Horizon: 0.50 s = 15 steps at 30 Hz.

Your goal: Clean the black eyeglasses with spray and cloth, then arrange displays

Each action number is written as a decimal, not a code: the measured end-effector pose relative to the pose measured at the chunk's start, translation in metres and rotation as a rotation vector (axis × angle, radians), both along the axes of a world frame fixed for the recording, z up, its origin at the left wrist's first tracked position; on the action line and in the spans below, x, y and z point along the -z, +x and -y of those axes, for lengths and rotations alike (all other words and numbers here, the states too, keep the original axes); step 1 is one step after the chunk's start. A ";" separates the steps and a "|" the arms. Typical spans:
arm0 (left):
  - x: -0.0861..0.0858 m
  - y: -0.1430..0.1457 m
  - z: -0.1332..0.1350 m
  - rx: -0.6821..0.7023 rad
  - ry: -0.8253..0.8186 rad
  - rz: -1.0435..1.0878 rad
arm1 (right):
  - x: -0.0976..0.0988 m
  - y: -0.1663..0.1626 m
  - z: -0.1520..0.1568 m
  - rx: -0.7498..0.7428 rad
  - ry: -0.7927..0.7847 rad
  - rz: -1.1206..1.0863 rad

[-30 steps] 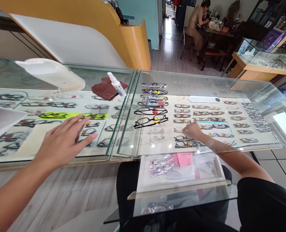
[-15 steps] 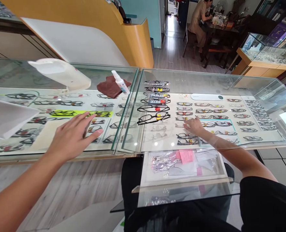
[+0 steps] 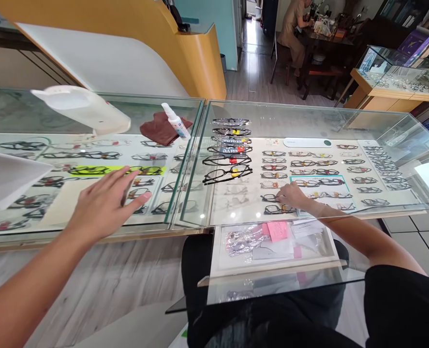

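Observation:
My left hand (image 3: 103, 205) lies spread on the glass top of the left display case (image 3: 65, 232), with rows of eyeglasses beneath it. Inside the right display case (image 3: 214, 220), my right hand (image 3: 292, 196) has its fingers bent at a dark-framed pair of eyeglasses (image 3: 270, 198) in the column nearest me; the fingers partly cover the pair. Just below it lies another dark pair (image 3: 275, 210), and above it a light pair with a red tag (image 3: 270, 185). Several tagged eyeglasses (image 3: 229, 173) stand in a column on the glass top left of my right hand.
A brown cloth (image 3: 158, 129) and a white spray bottle (image 3: 176, 122) lie on the glass, near a white plastic holder (image 3: 87, 111). Below the case an open drawer (image 3: 217, 256) holds plastic bags and pink paper. A person (image 3: 292, 31) sits at a far table.
My right hand has moved slightly toward me, from the light pair with the red tag to the dark pair below it. The left hand stays on the glass; the view has shifted slightly.

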<state>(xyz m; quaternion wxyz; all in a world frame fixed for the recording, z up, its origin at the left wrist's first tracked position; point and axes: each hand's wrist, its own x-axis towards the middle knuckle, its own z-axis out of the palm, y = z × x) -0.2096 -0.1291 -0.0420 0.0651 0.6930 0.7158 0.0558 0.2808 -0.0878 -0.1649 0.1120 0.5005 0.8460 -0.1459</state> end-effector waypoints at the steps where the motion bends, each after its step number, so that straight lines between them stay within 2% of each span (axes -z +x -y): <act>1: 0.001 -0.001 0.000 0.002 0.003 0.002 | 0.001 -0.002 -0.002 0.006 0.000 0.004; 8: 0.002 -0.003 -0.001 -0.003 0.007 0.009 | 0.000 -0.009 -0.008 0.038 0.012 0.037; 15: -0.003 0.003 0.001 -0.004 0.004 -0.002 | -0.013 0.002 0.024 -0.035 -0.030 0.033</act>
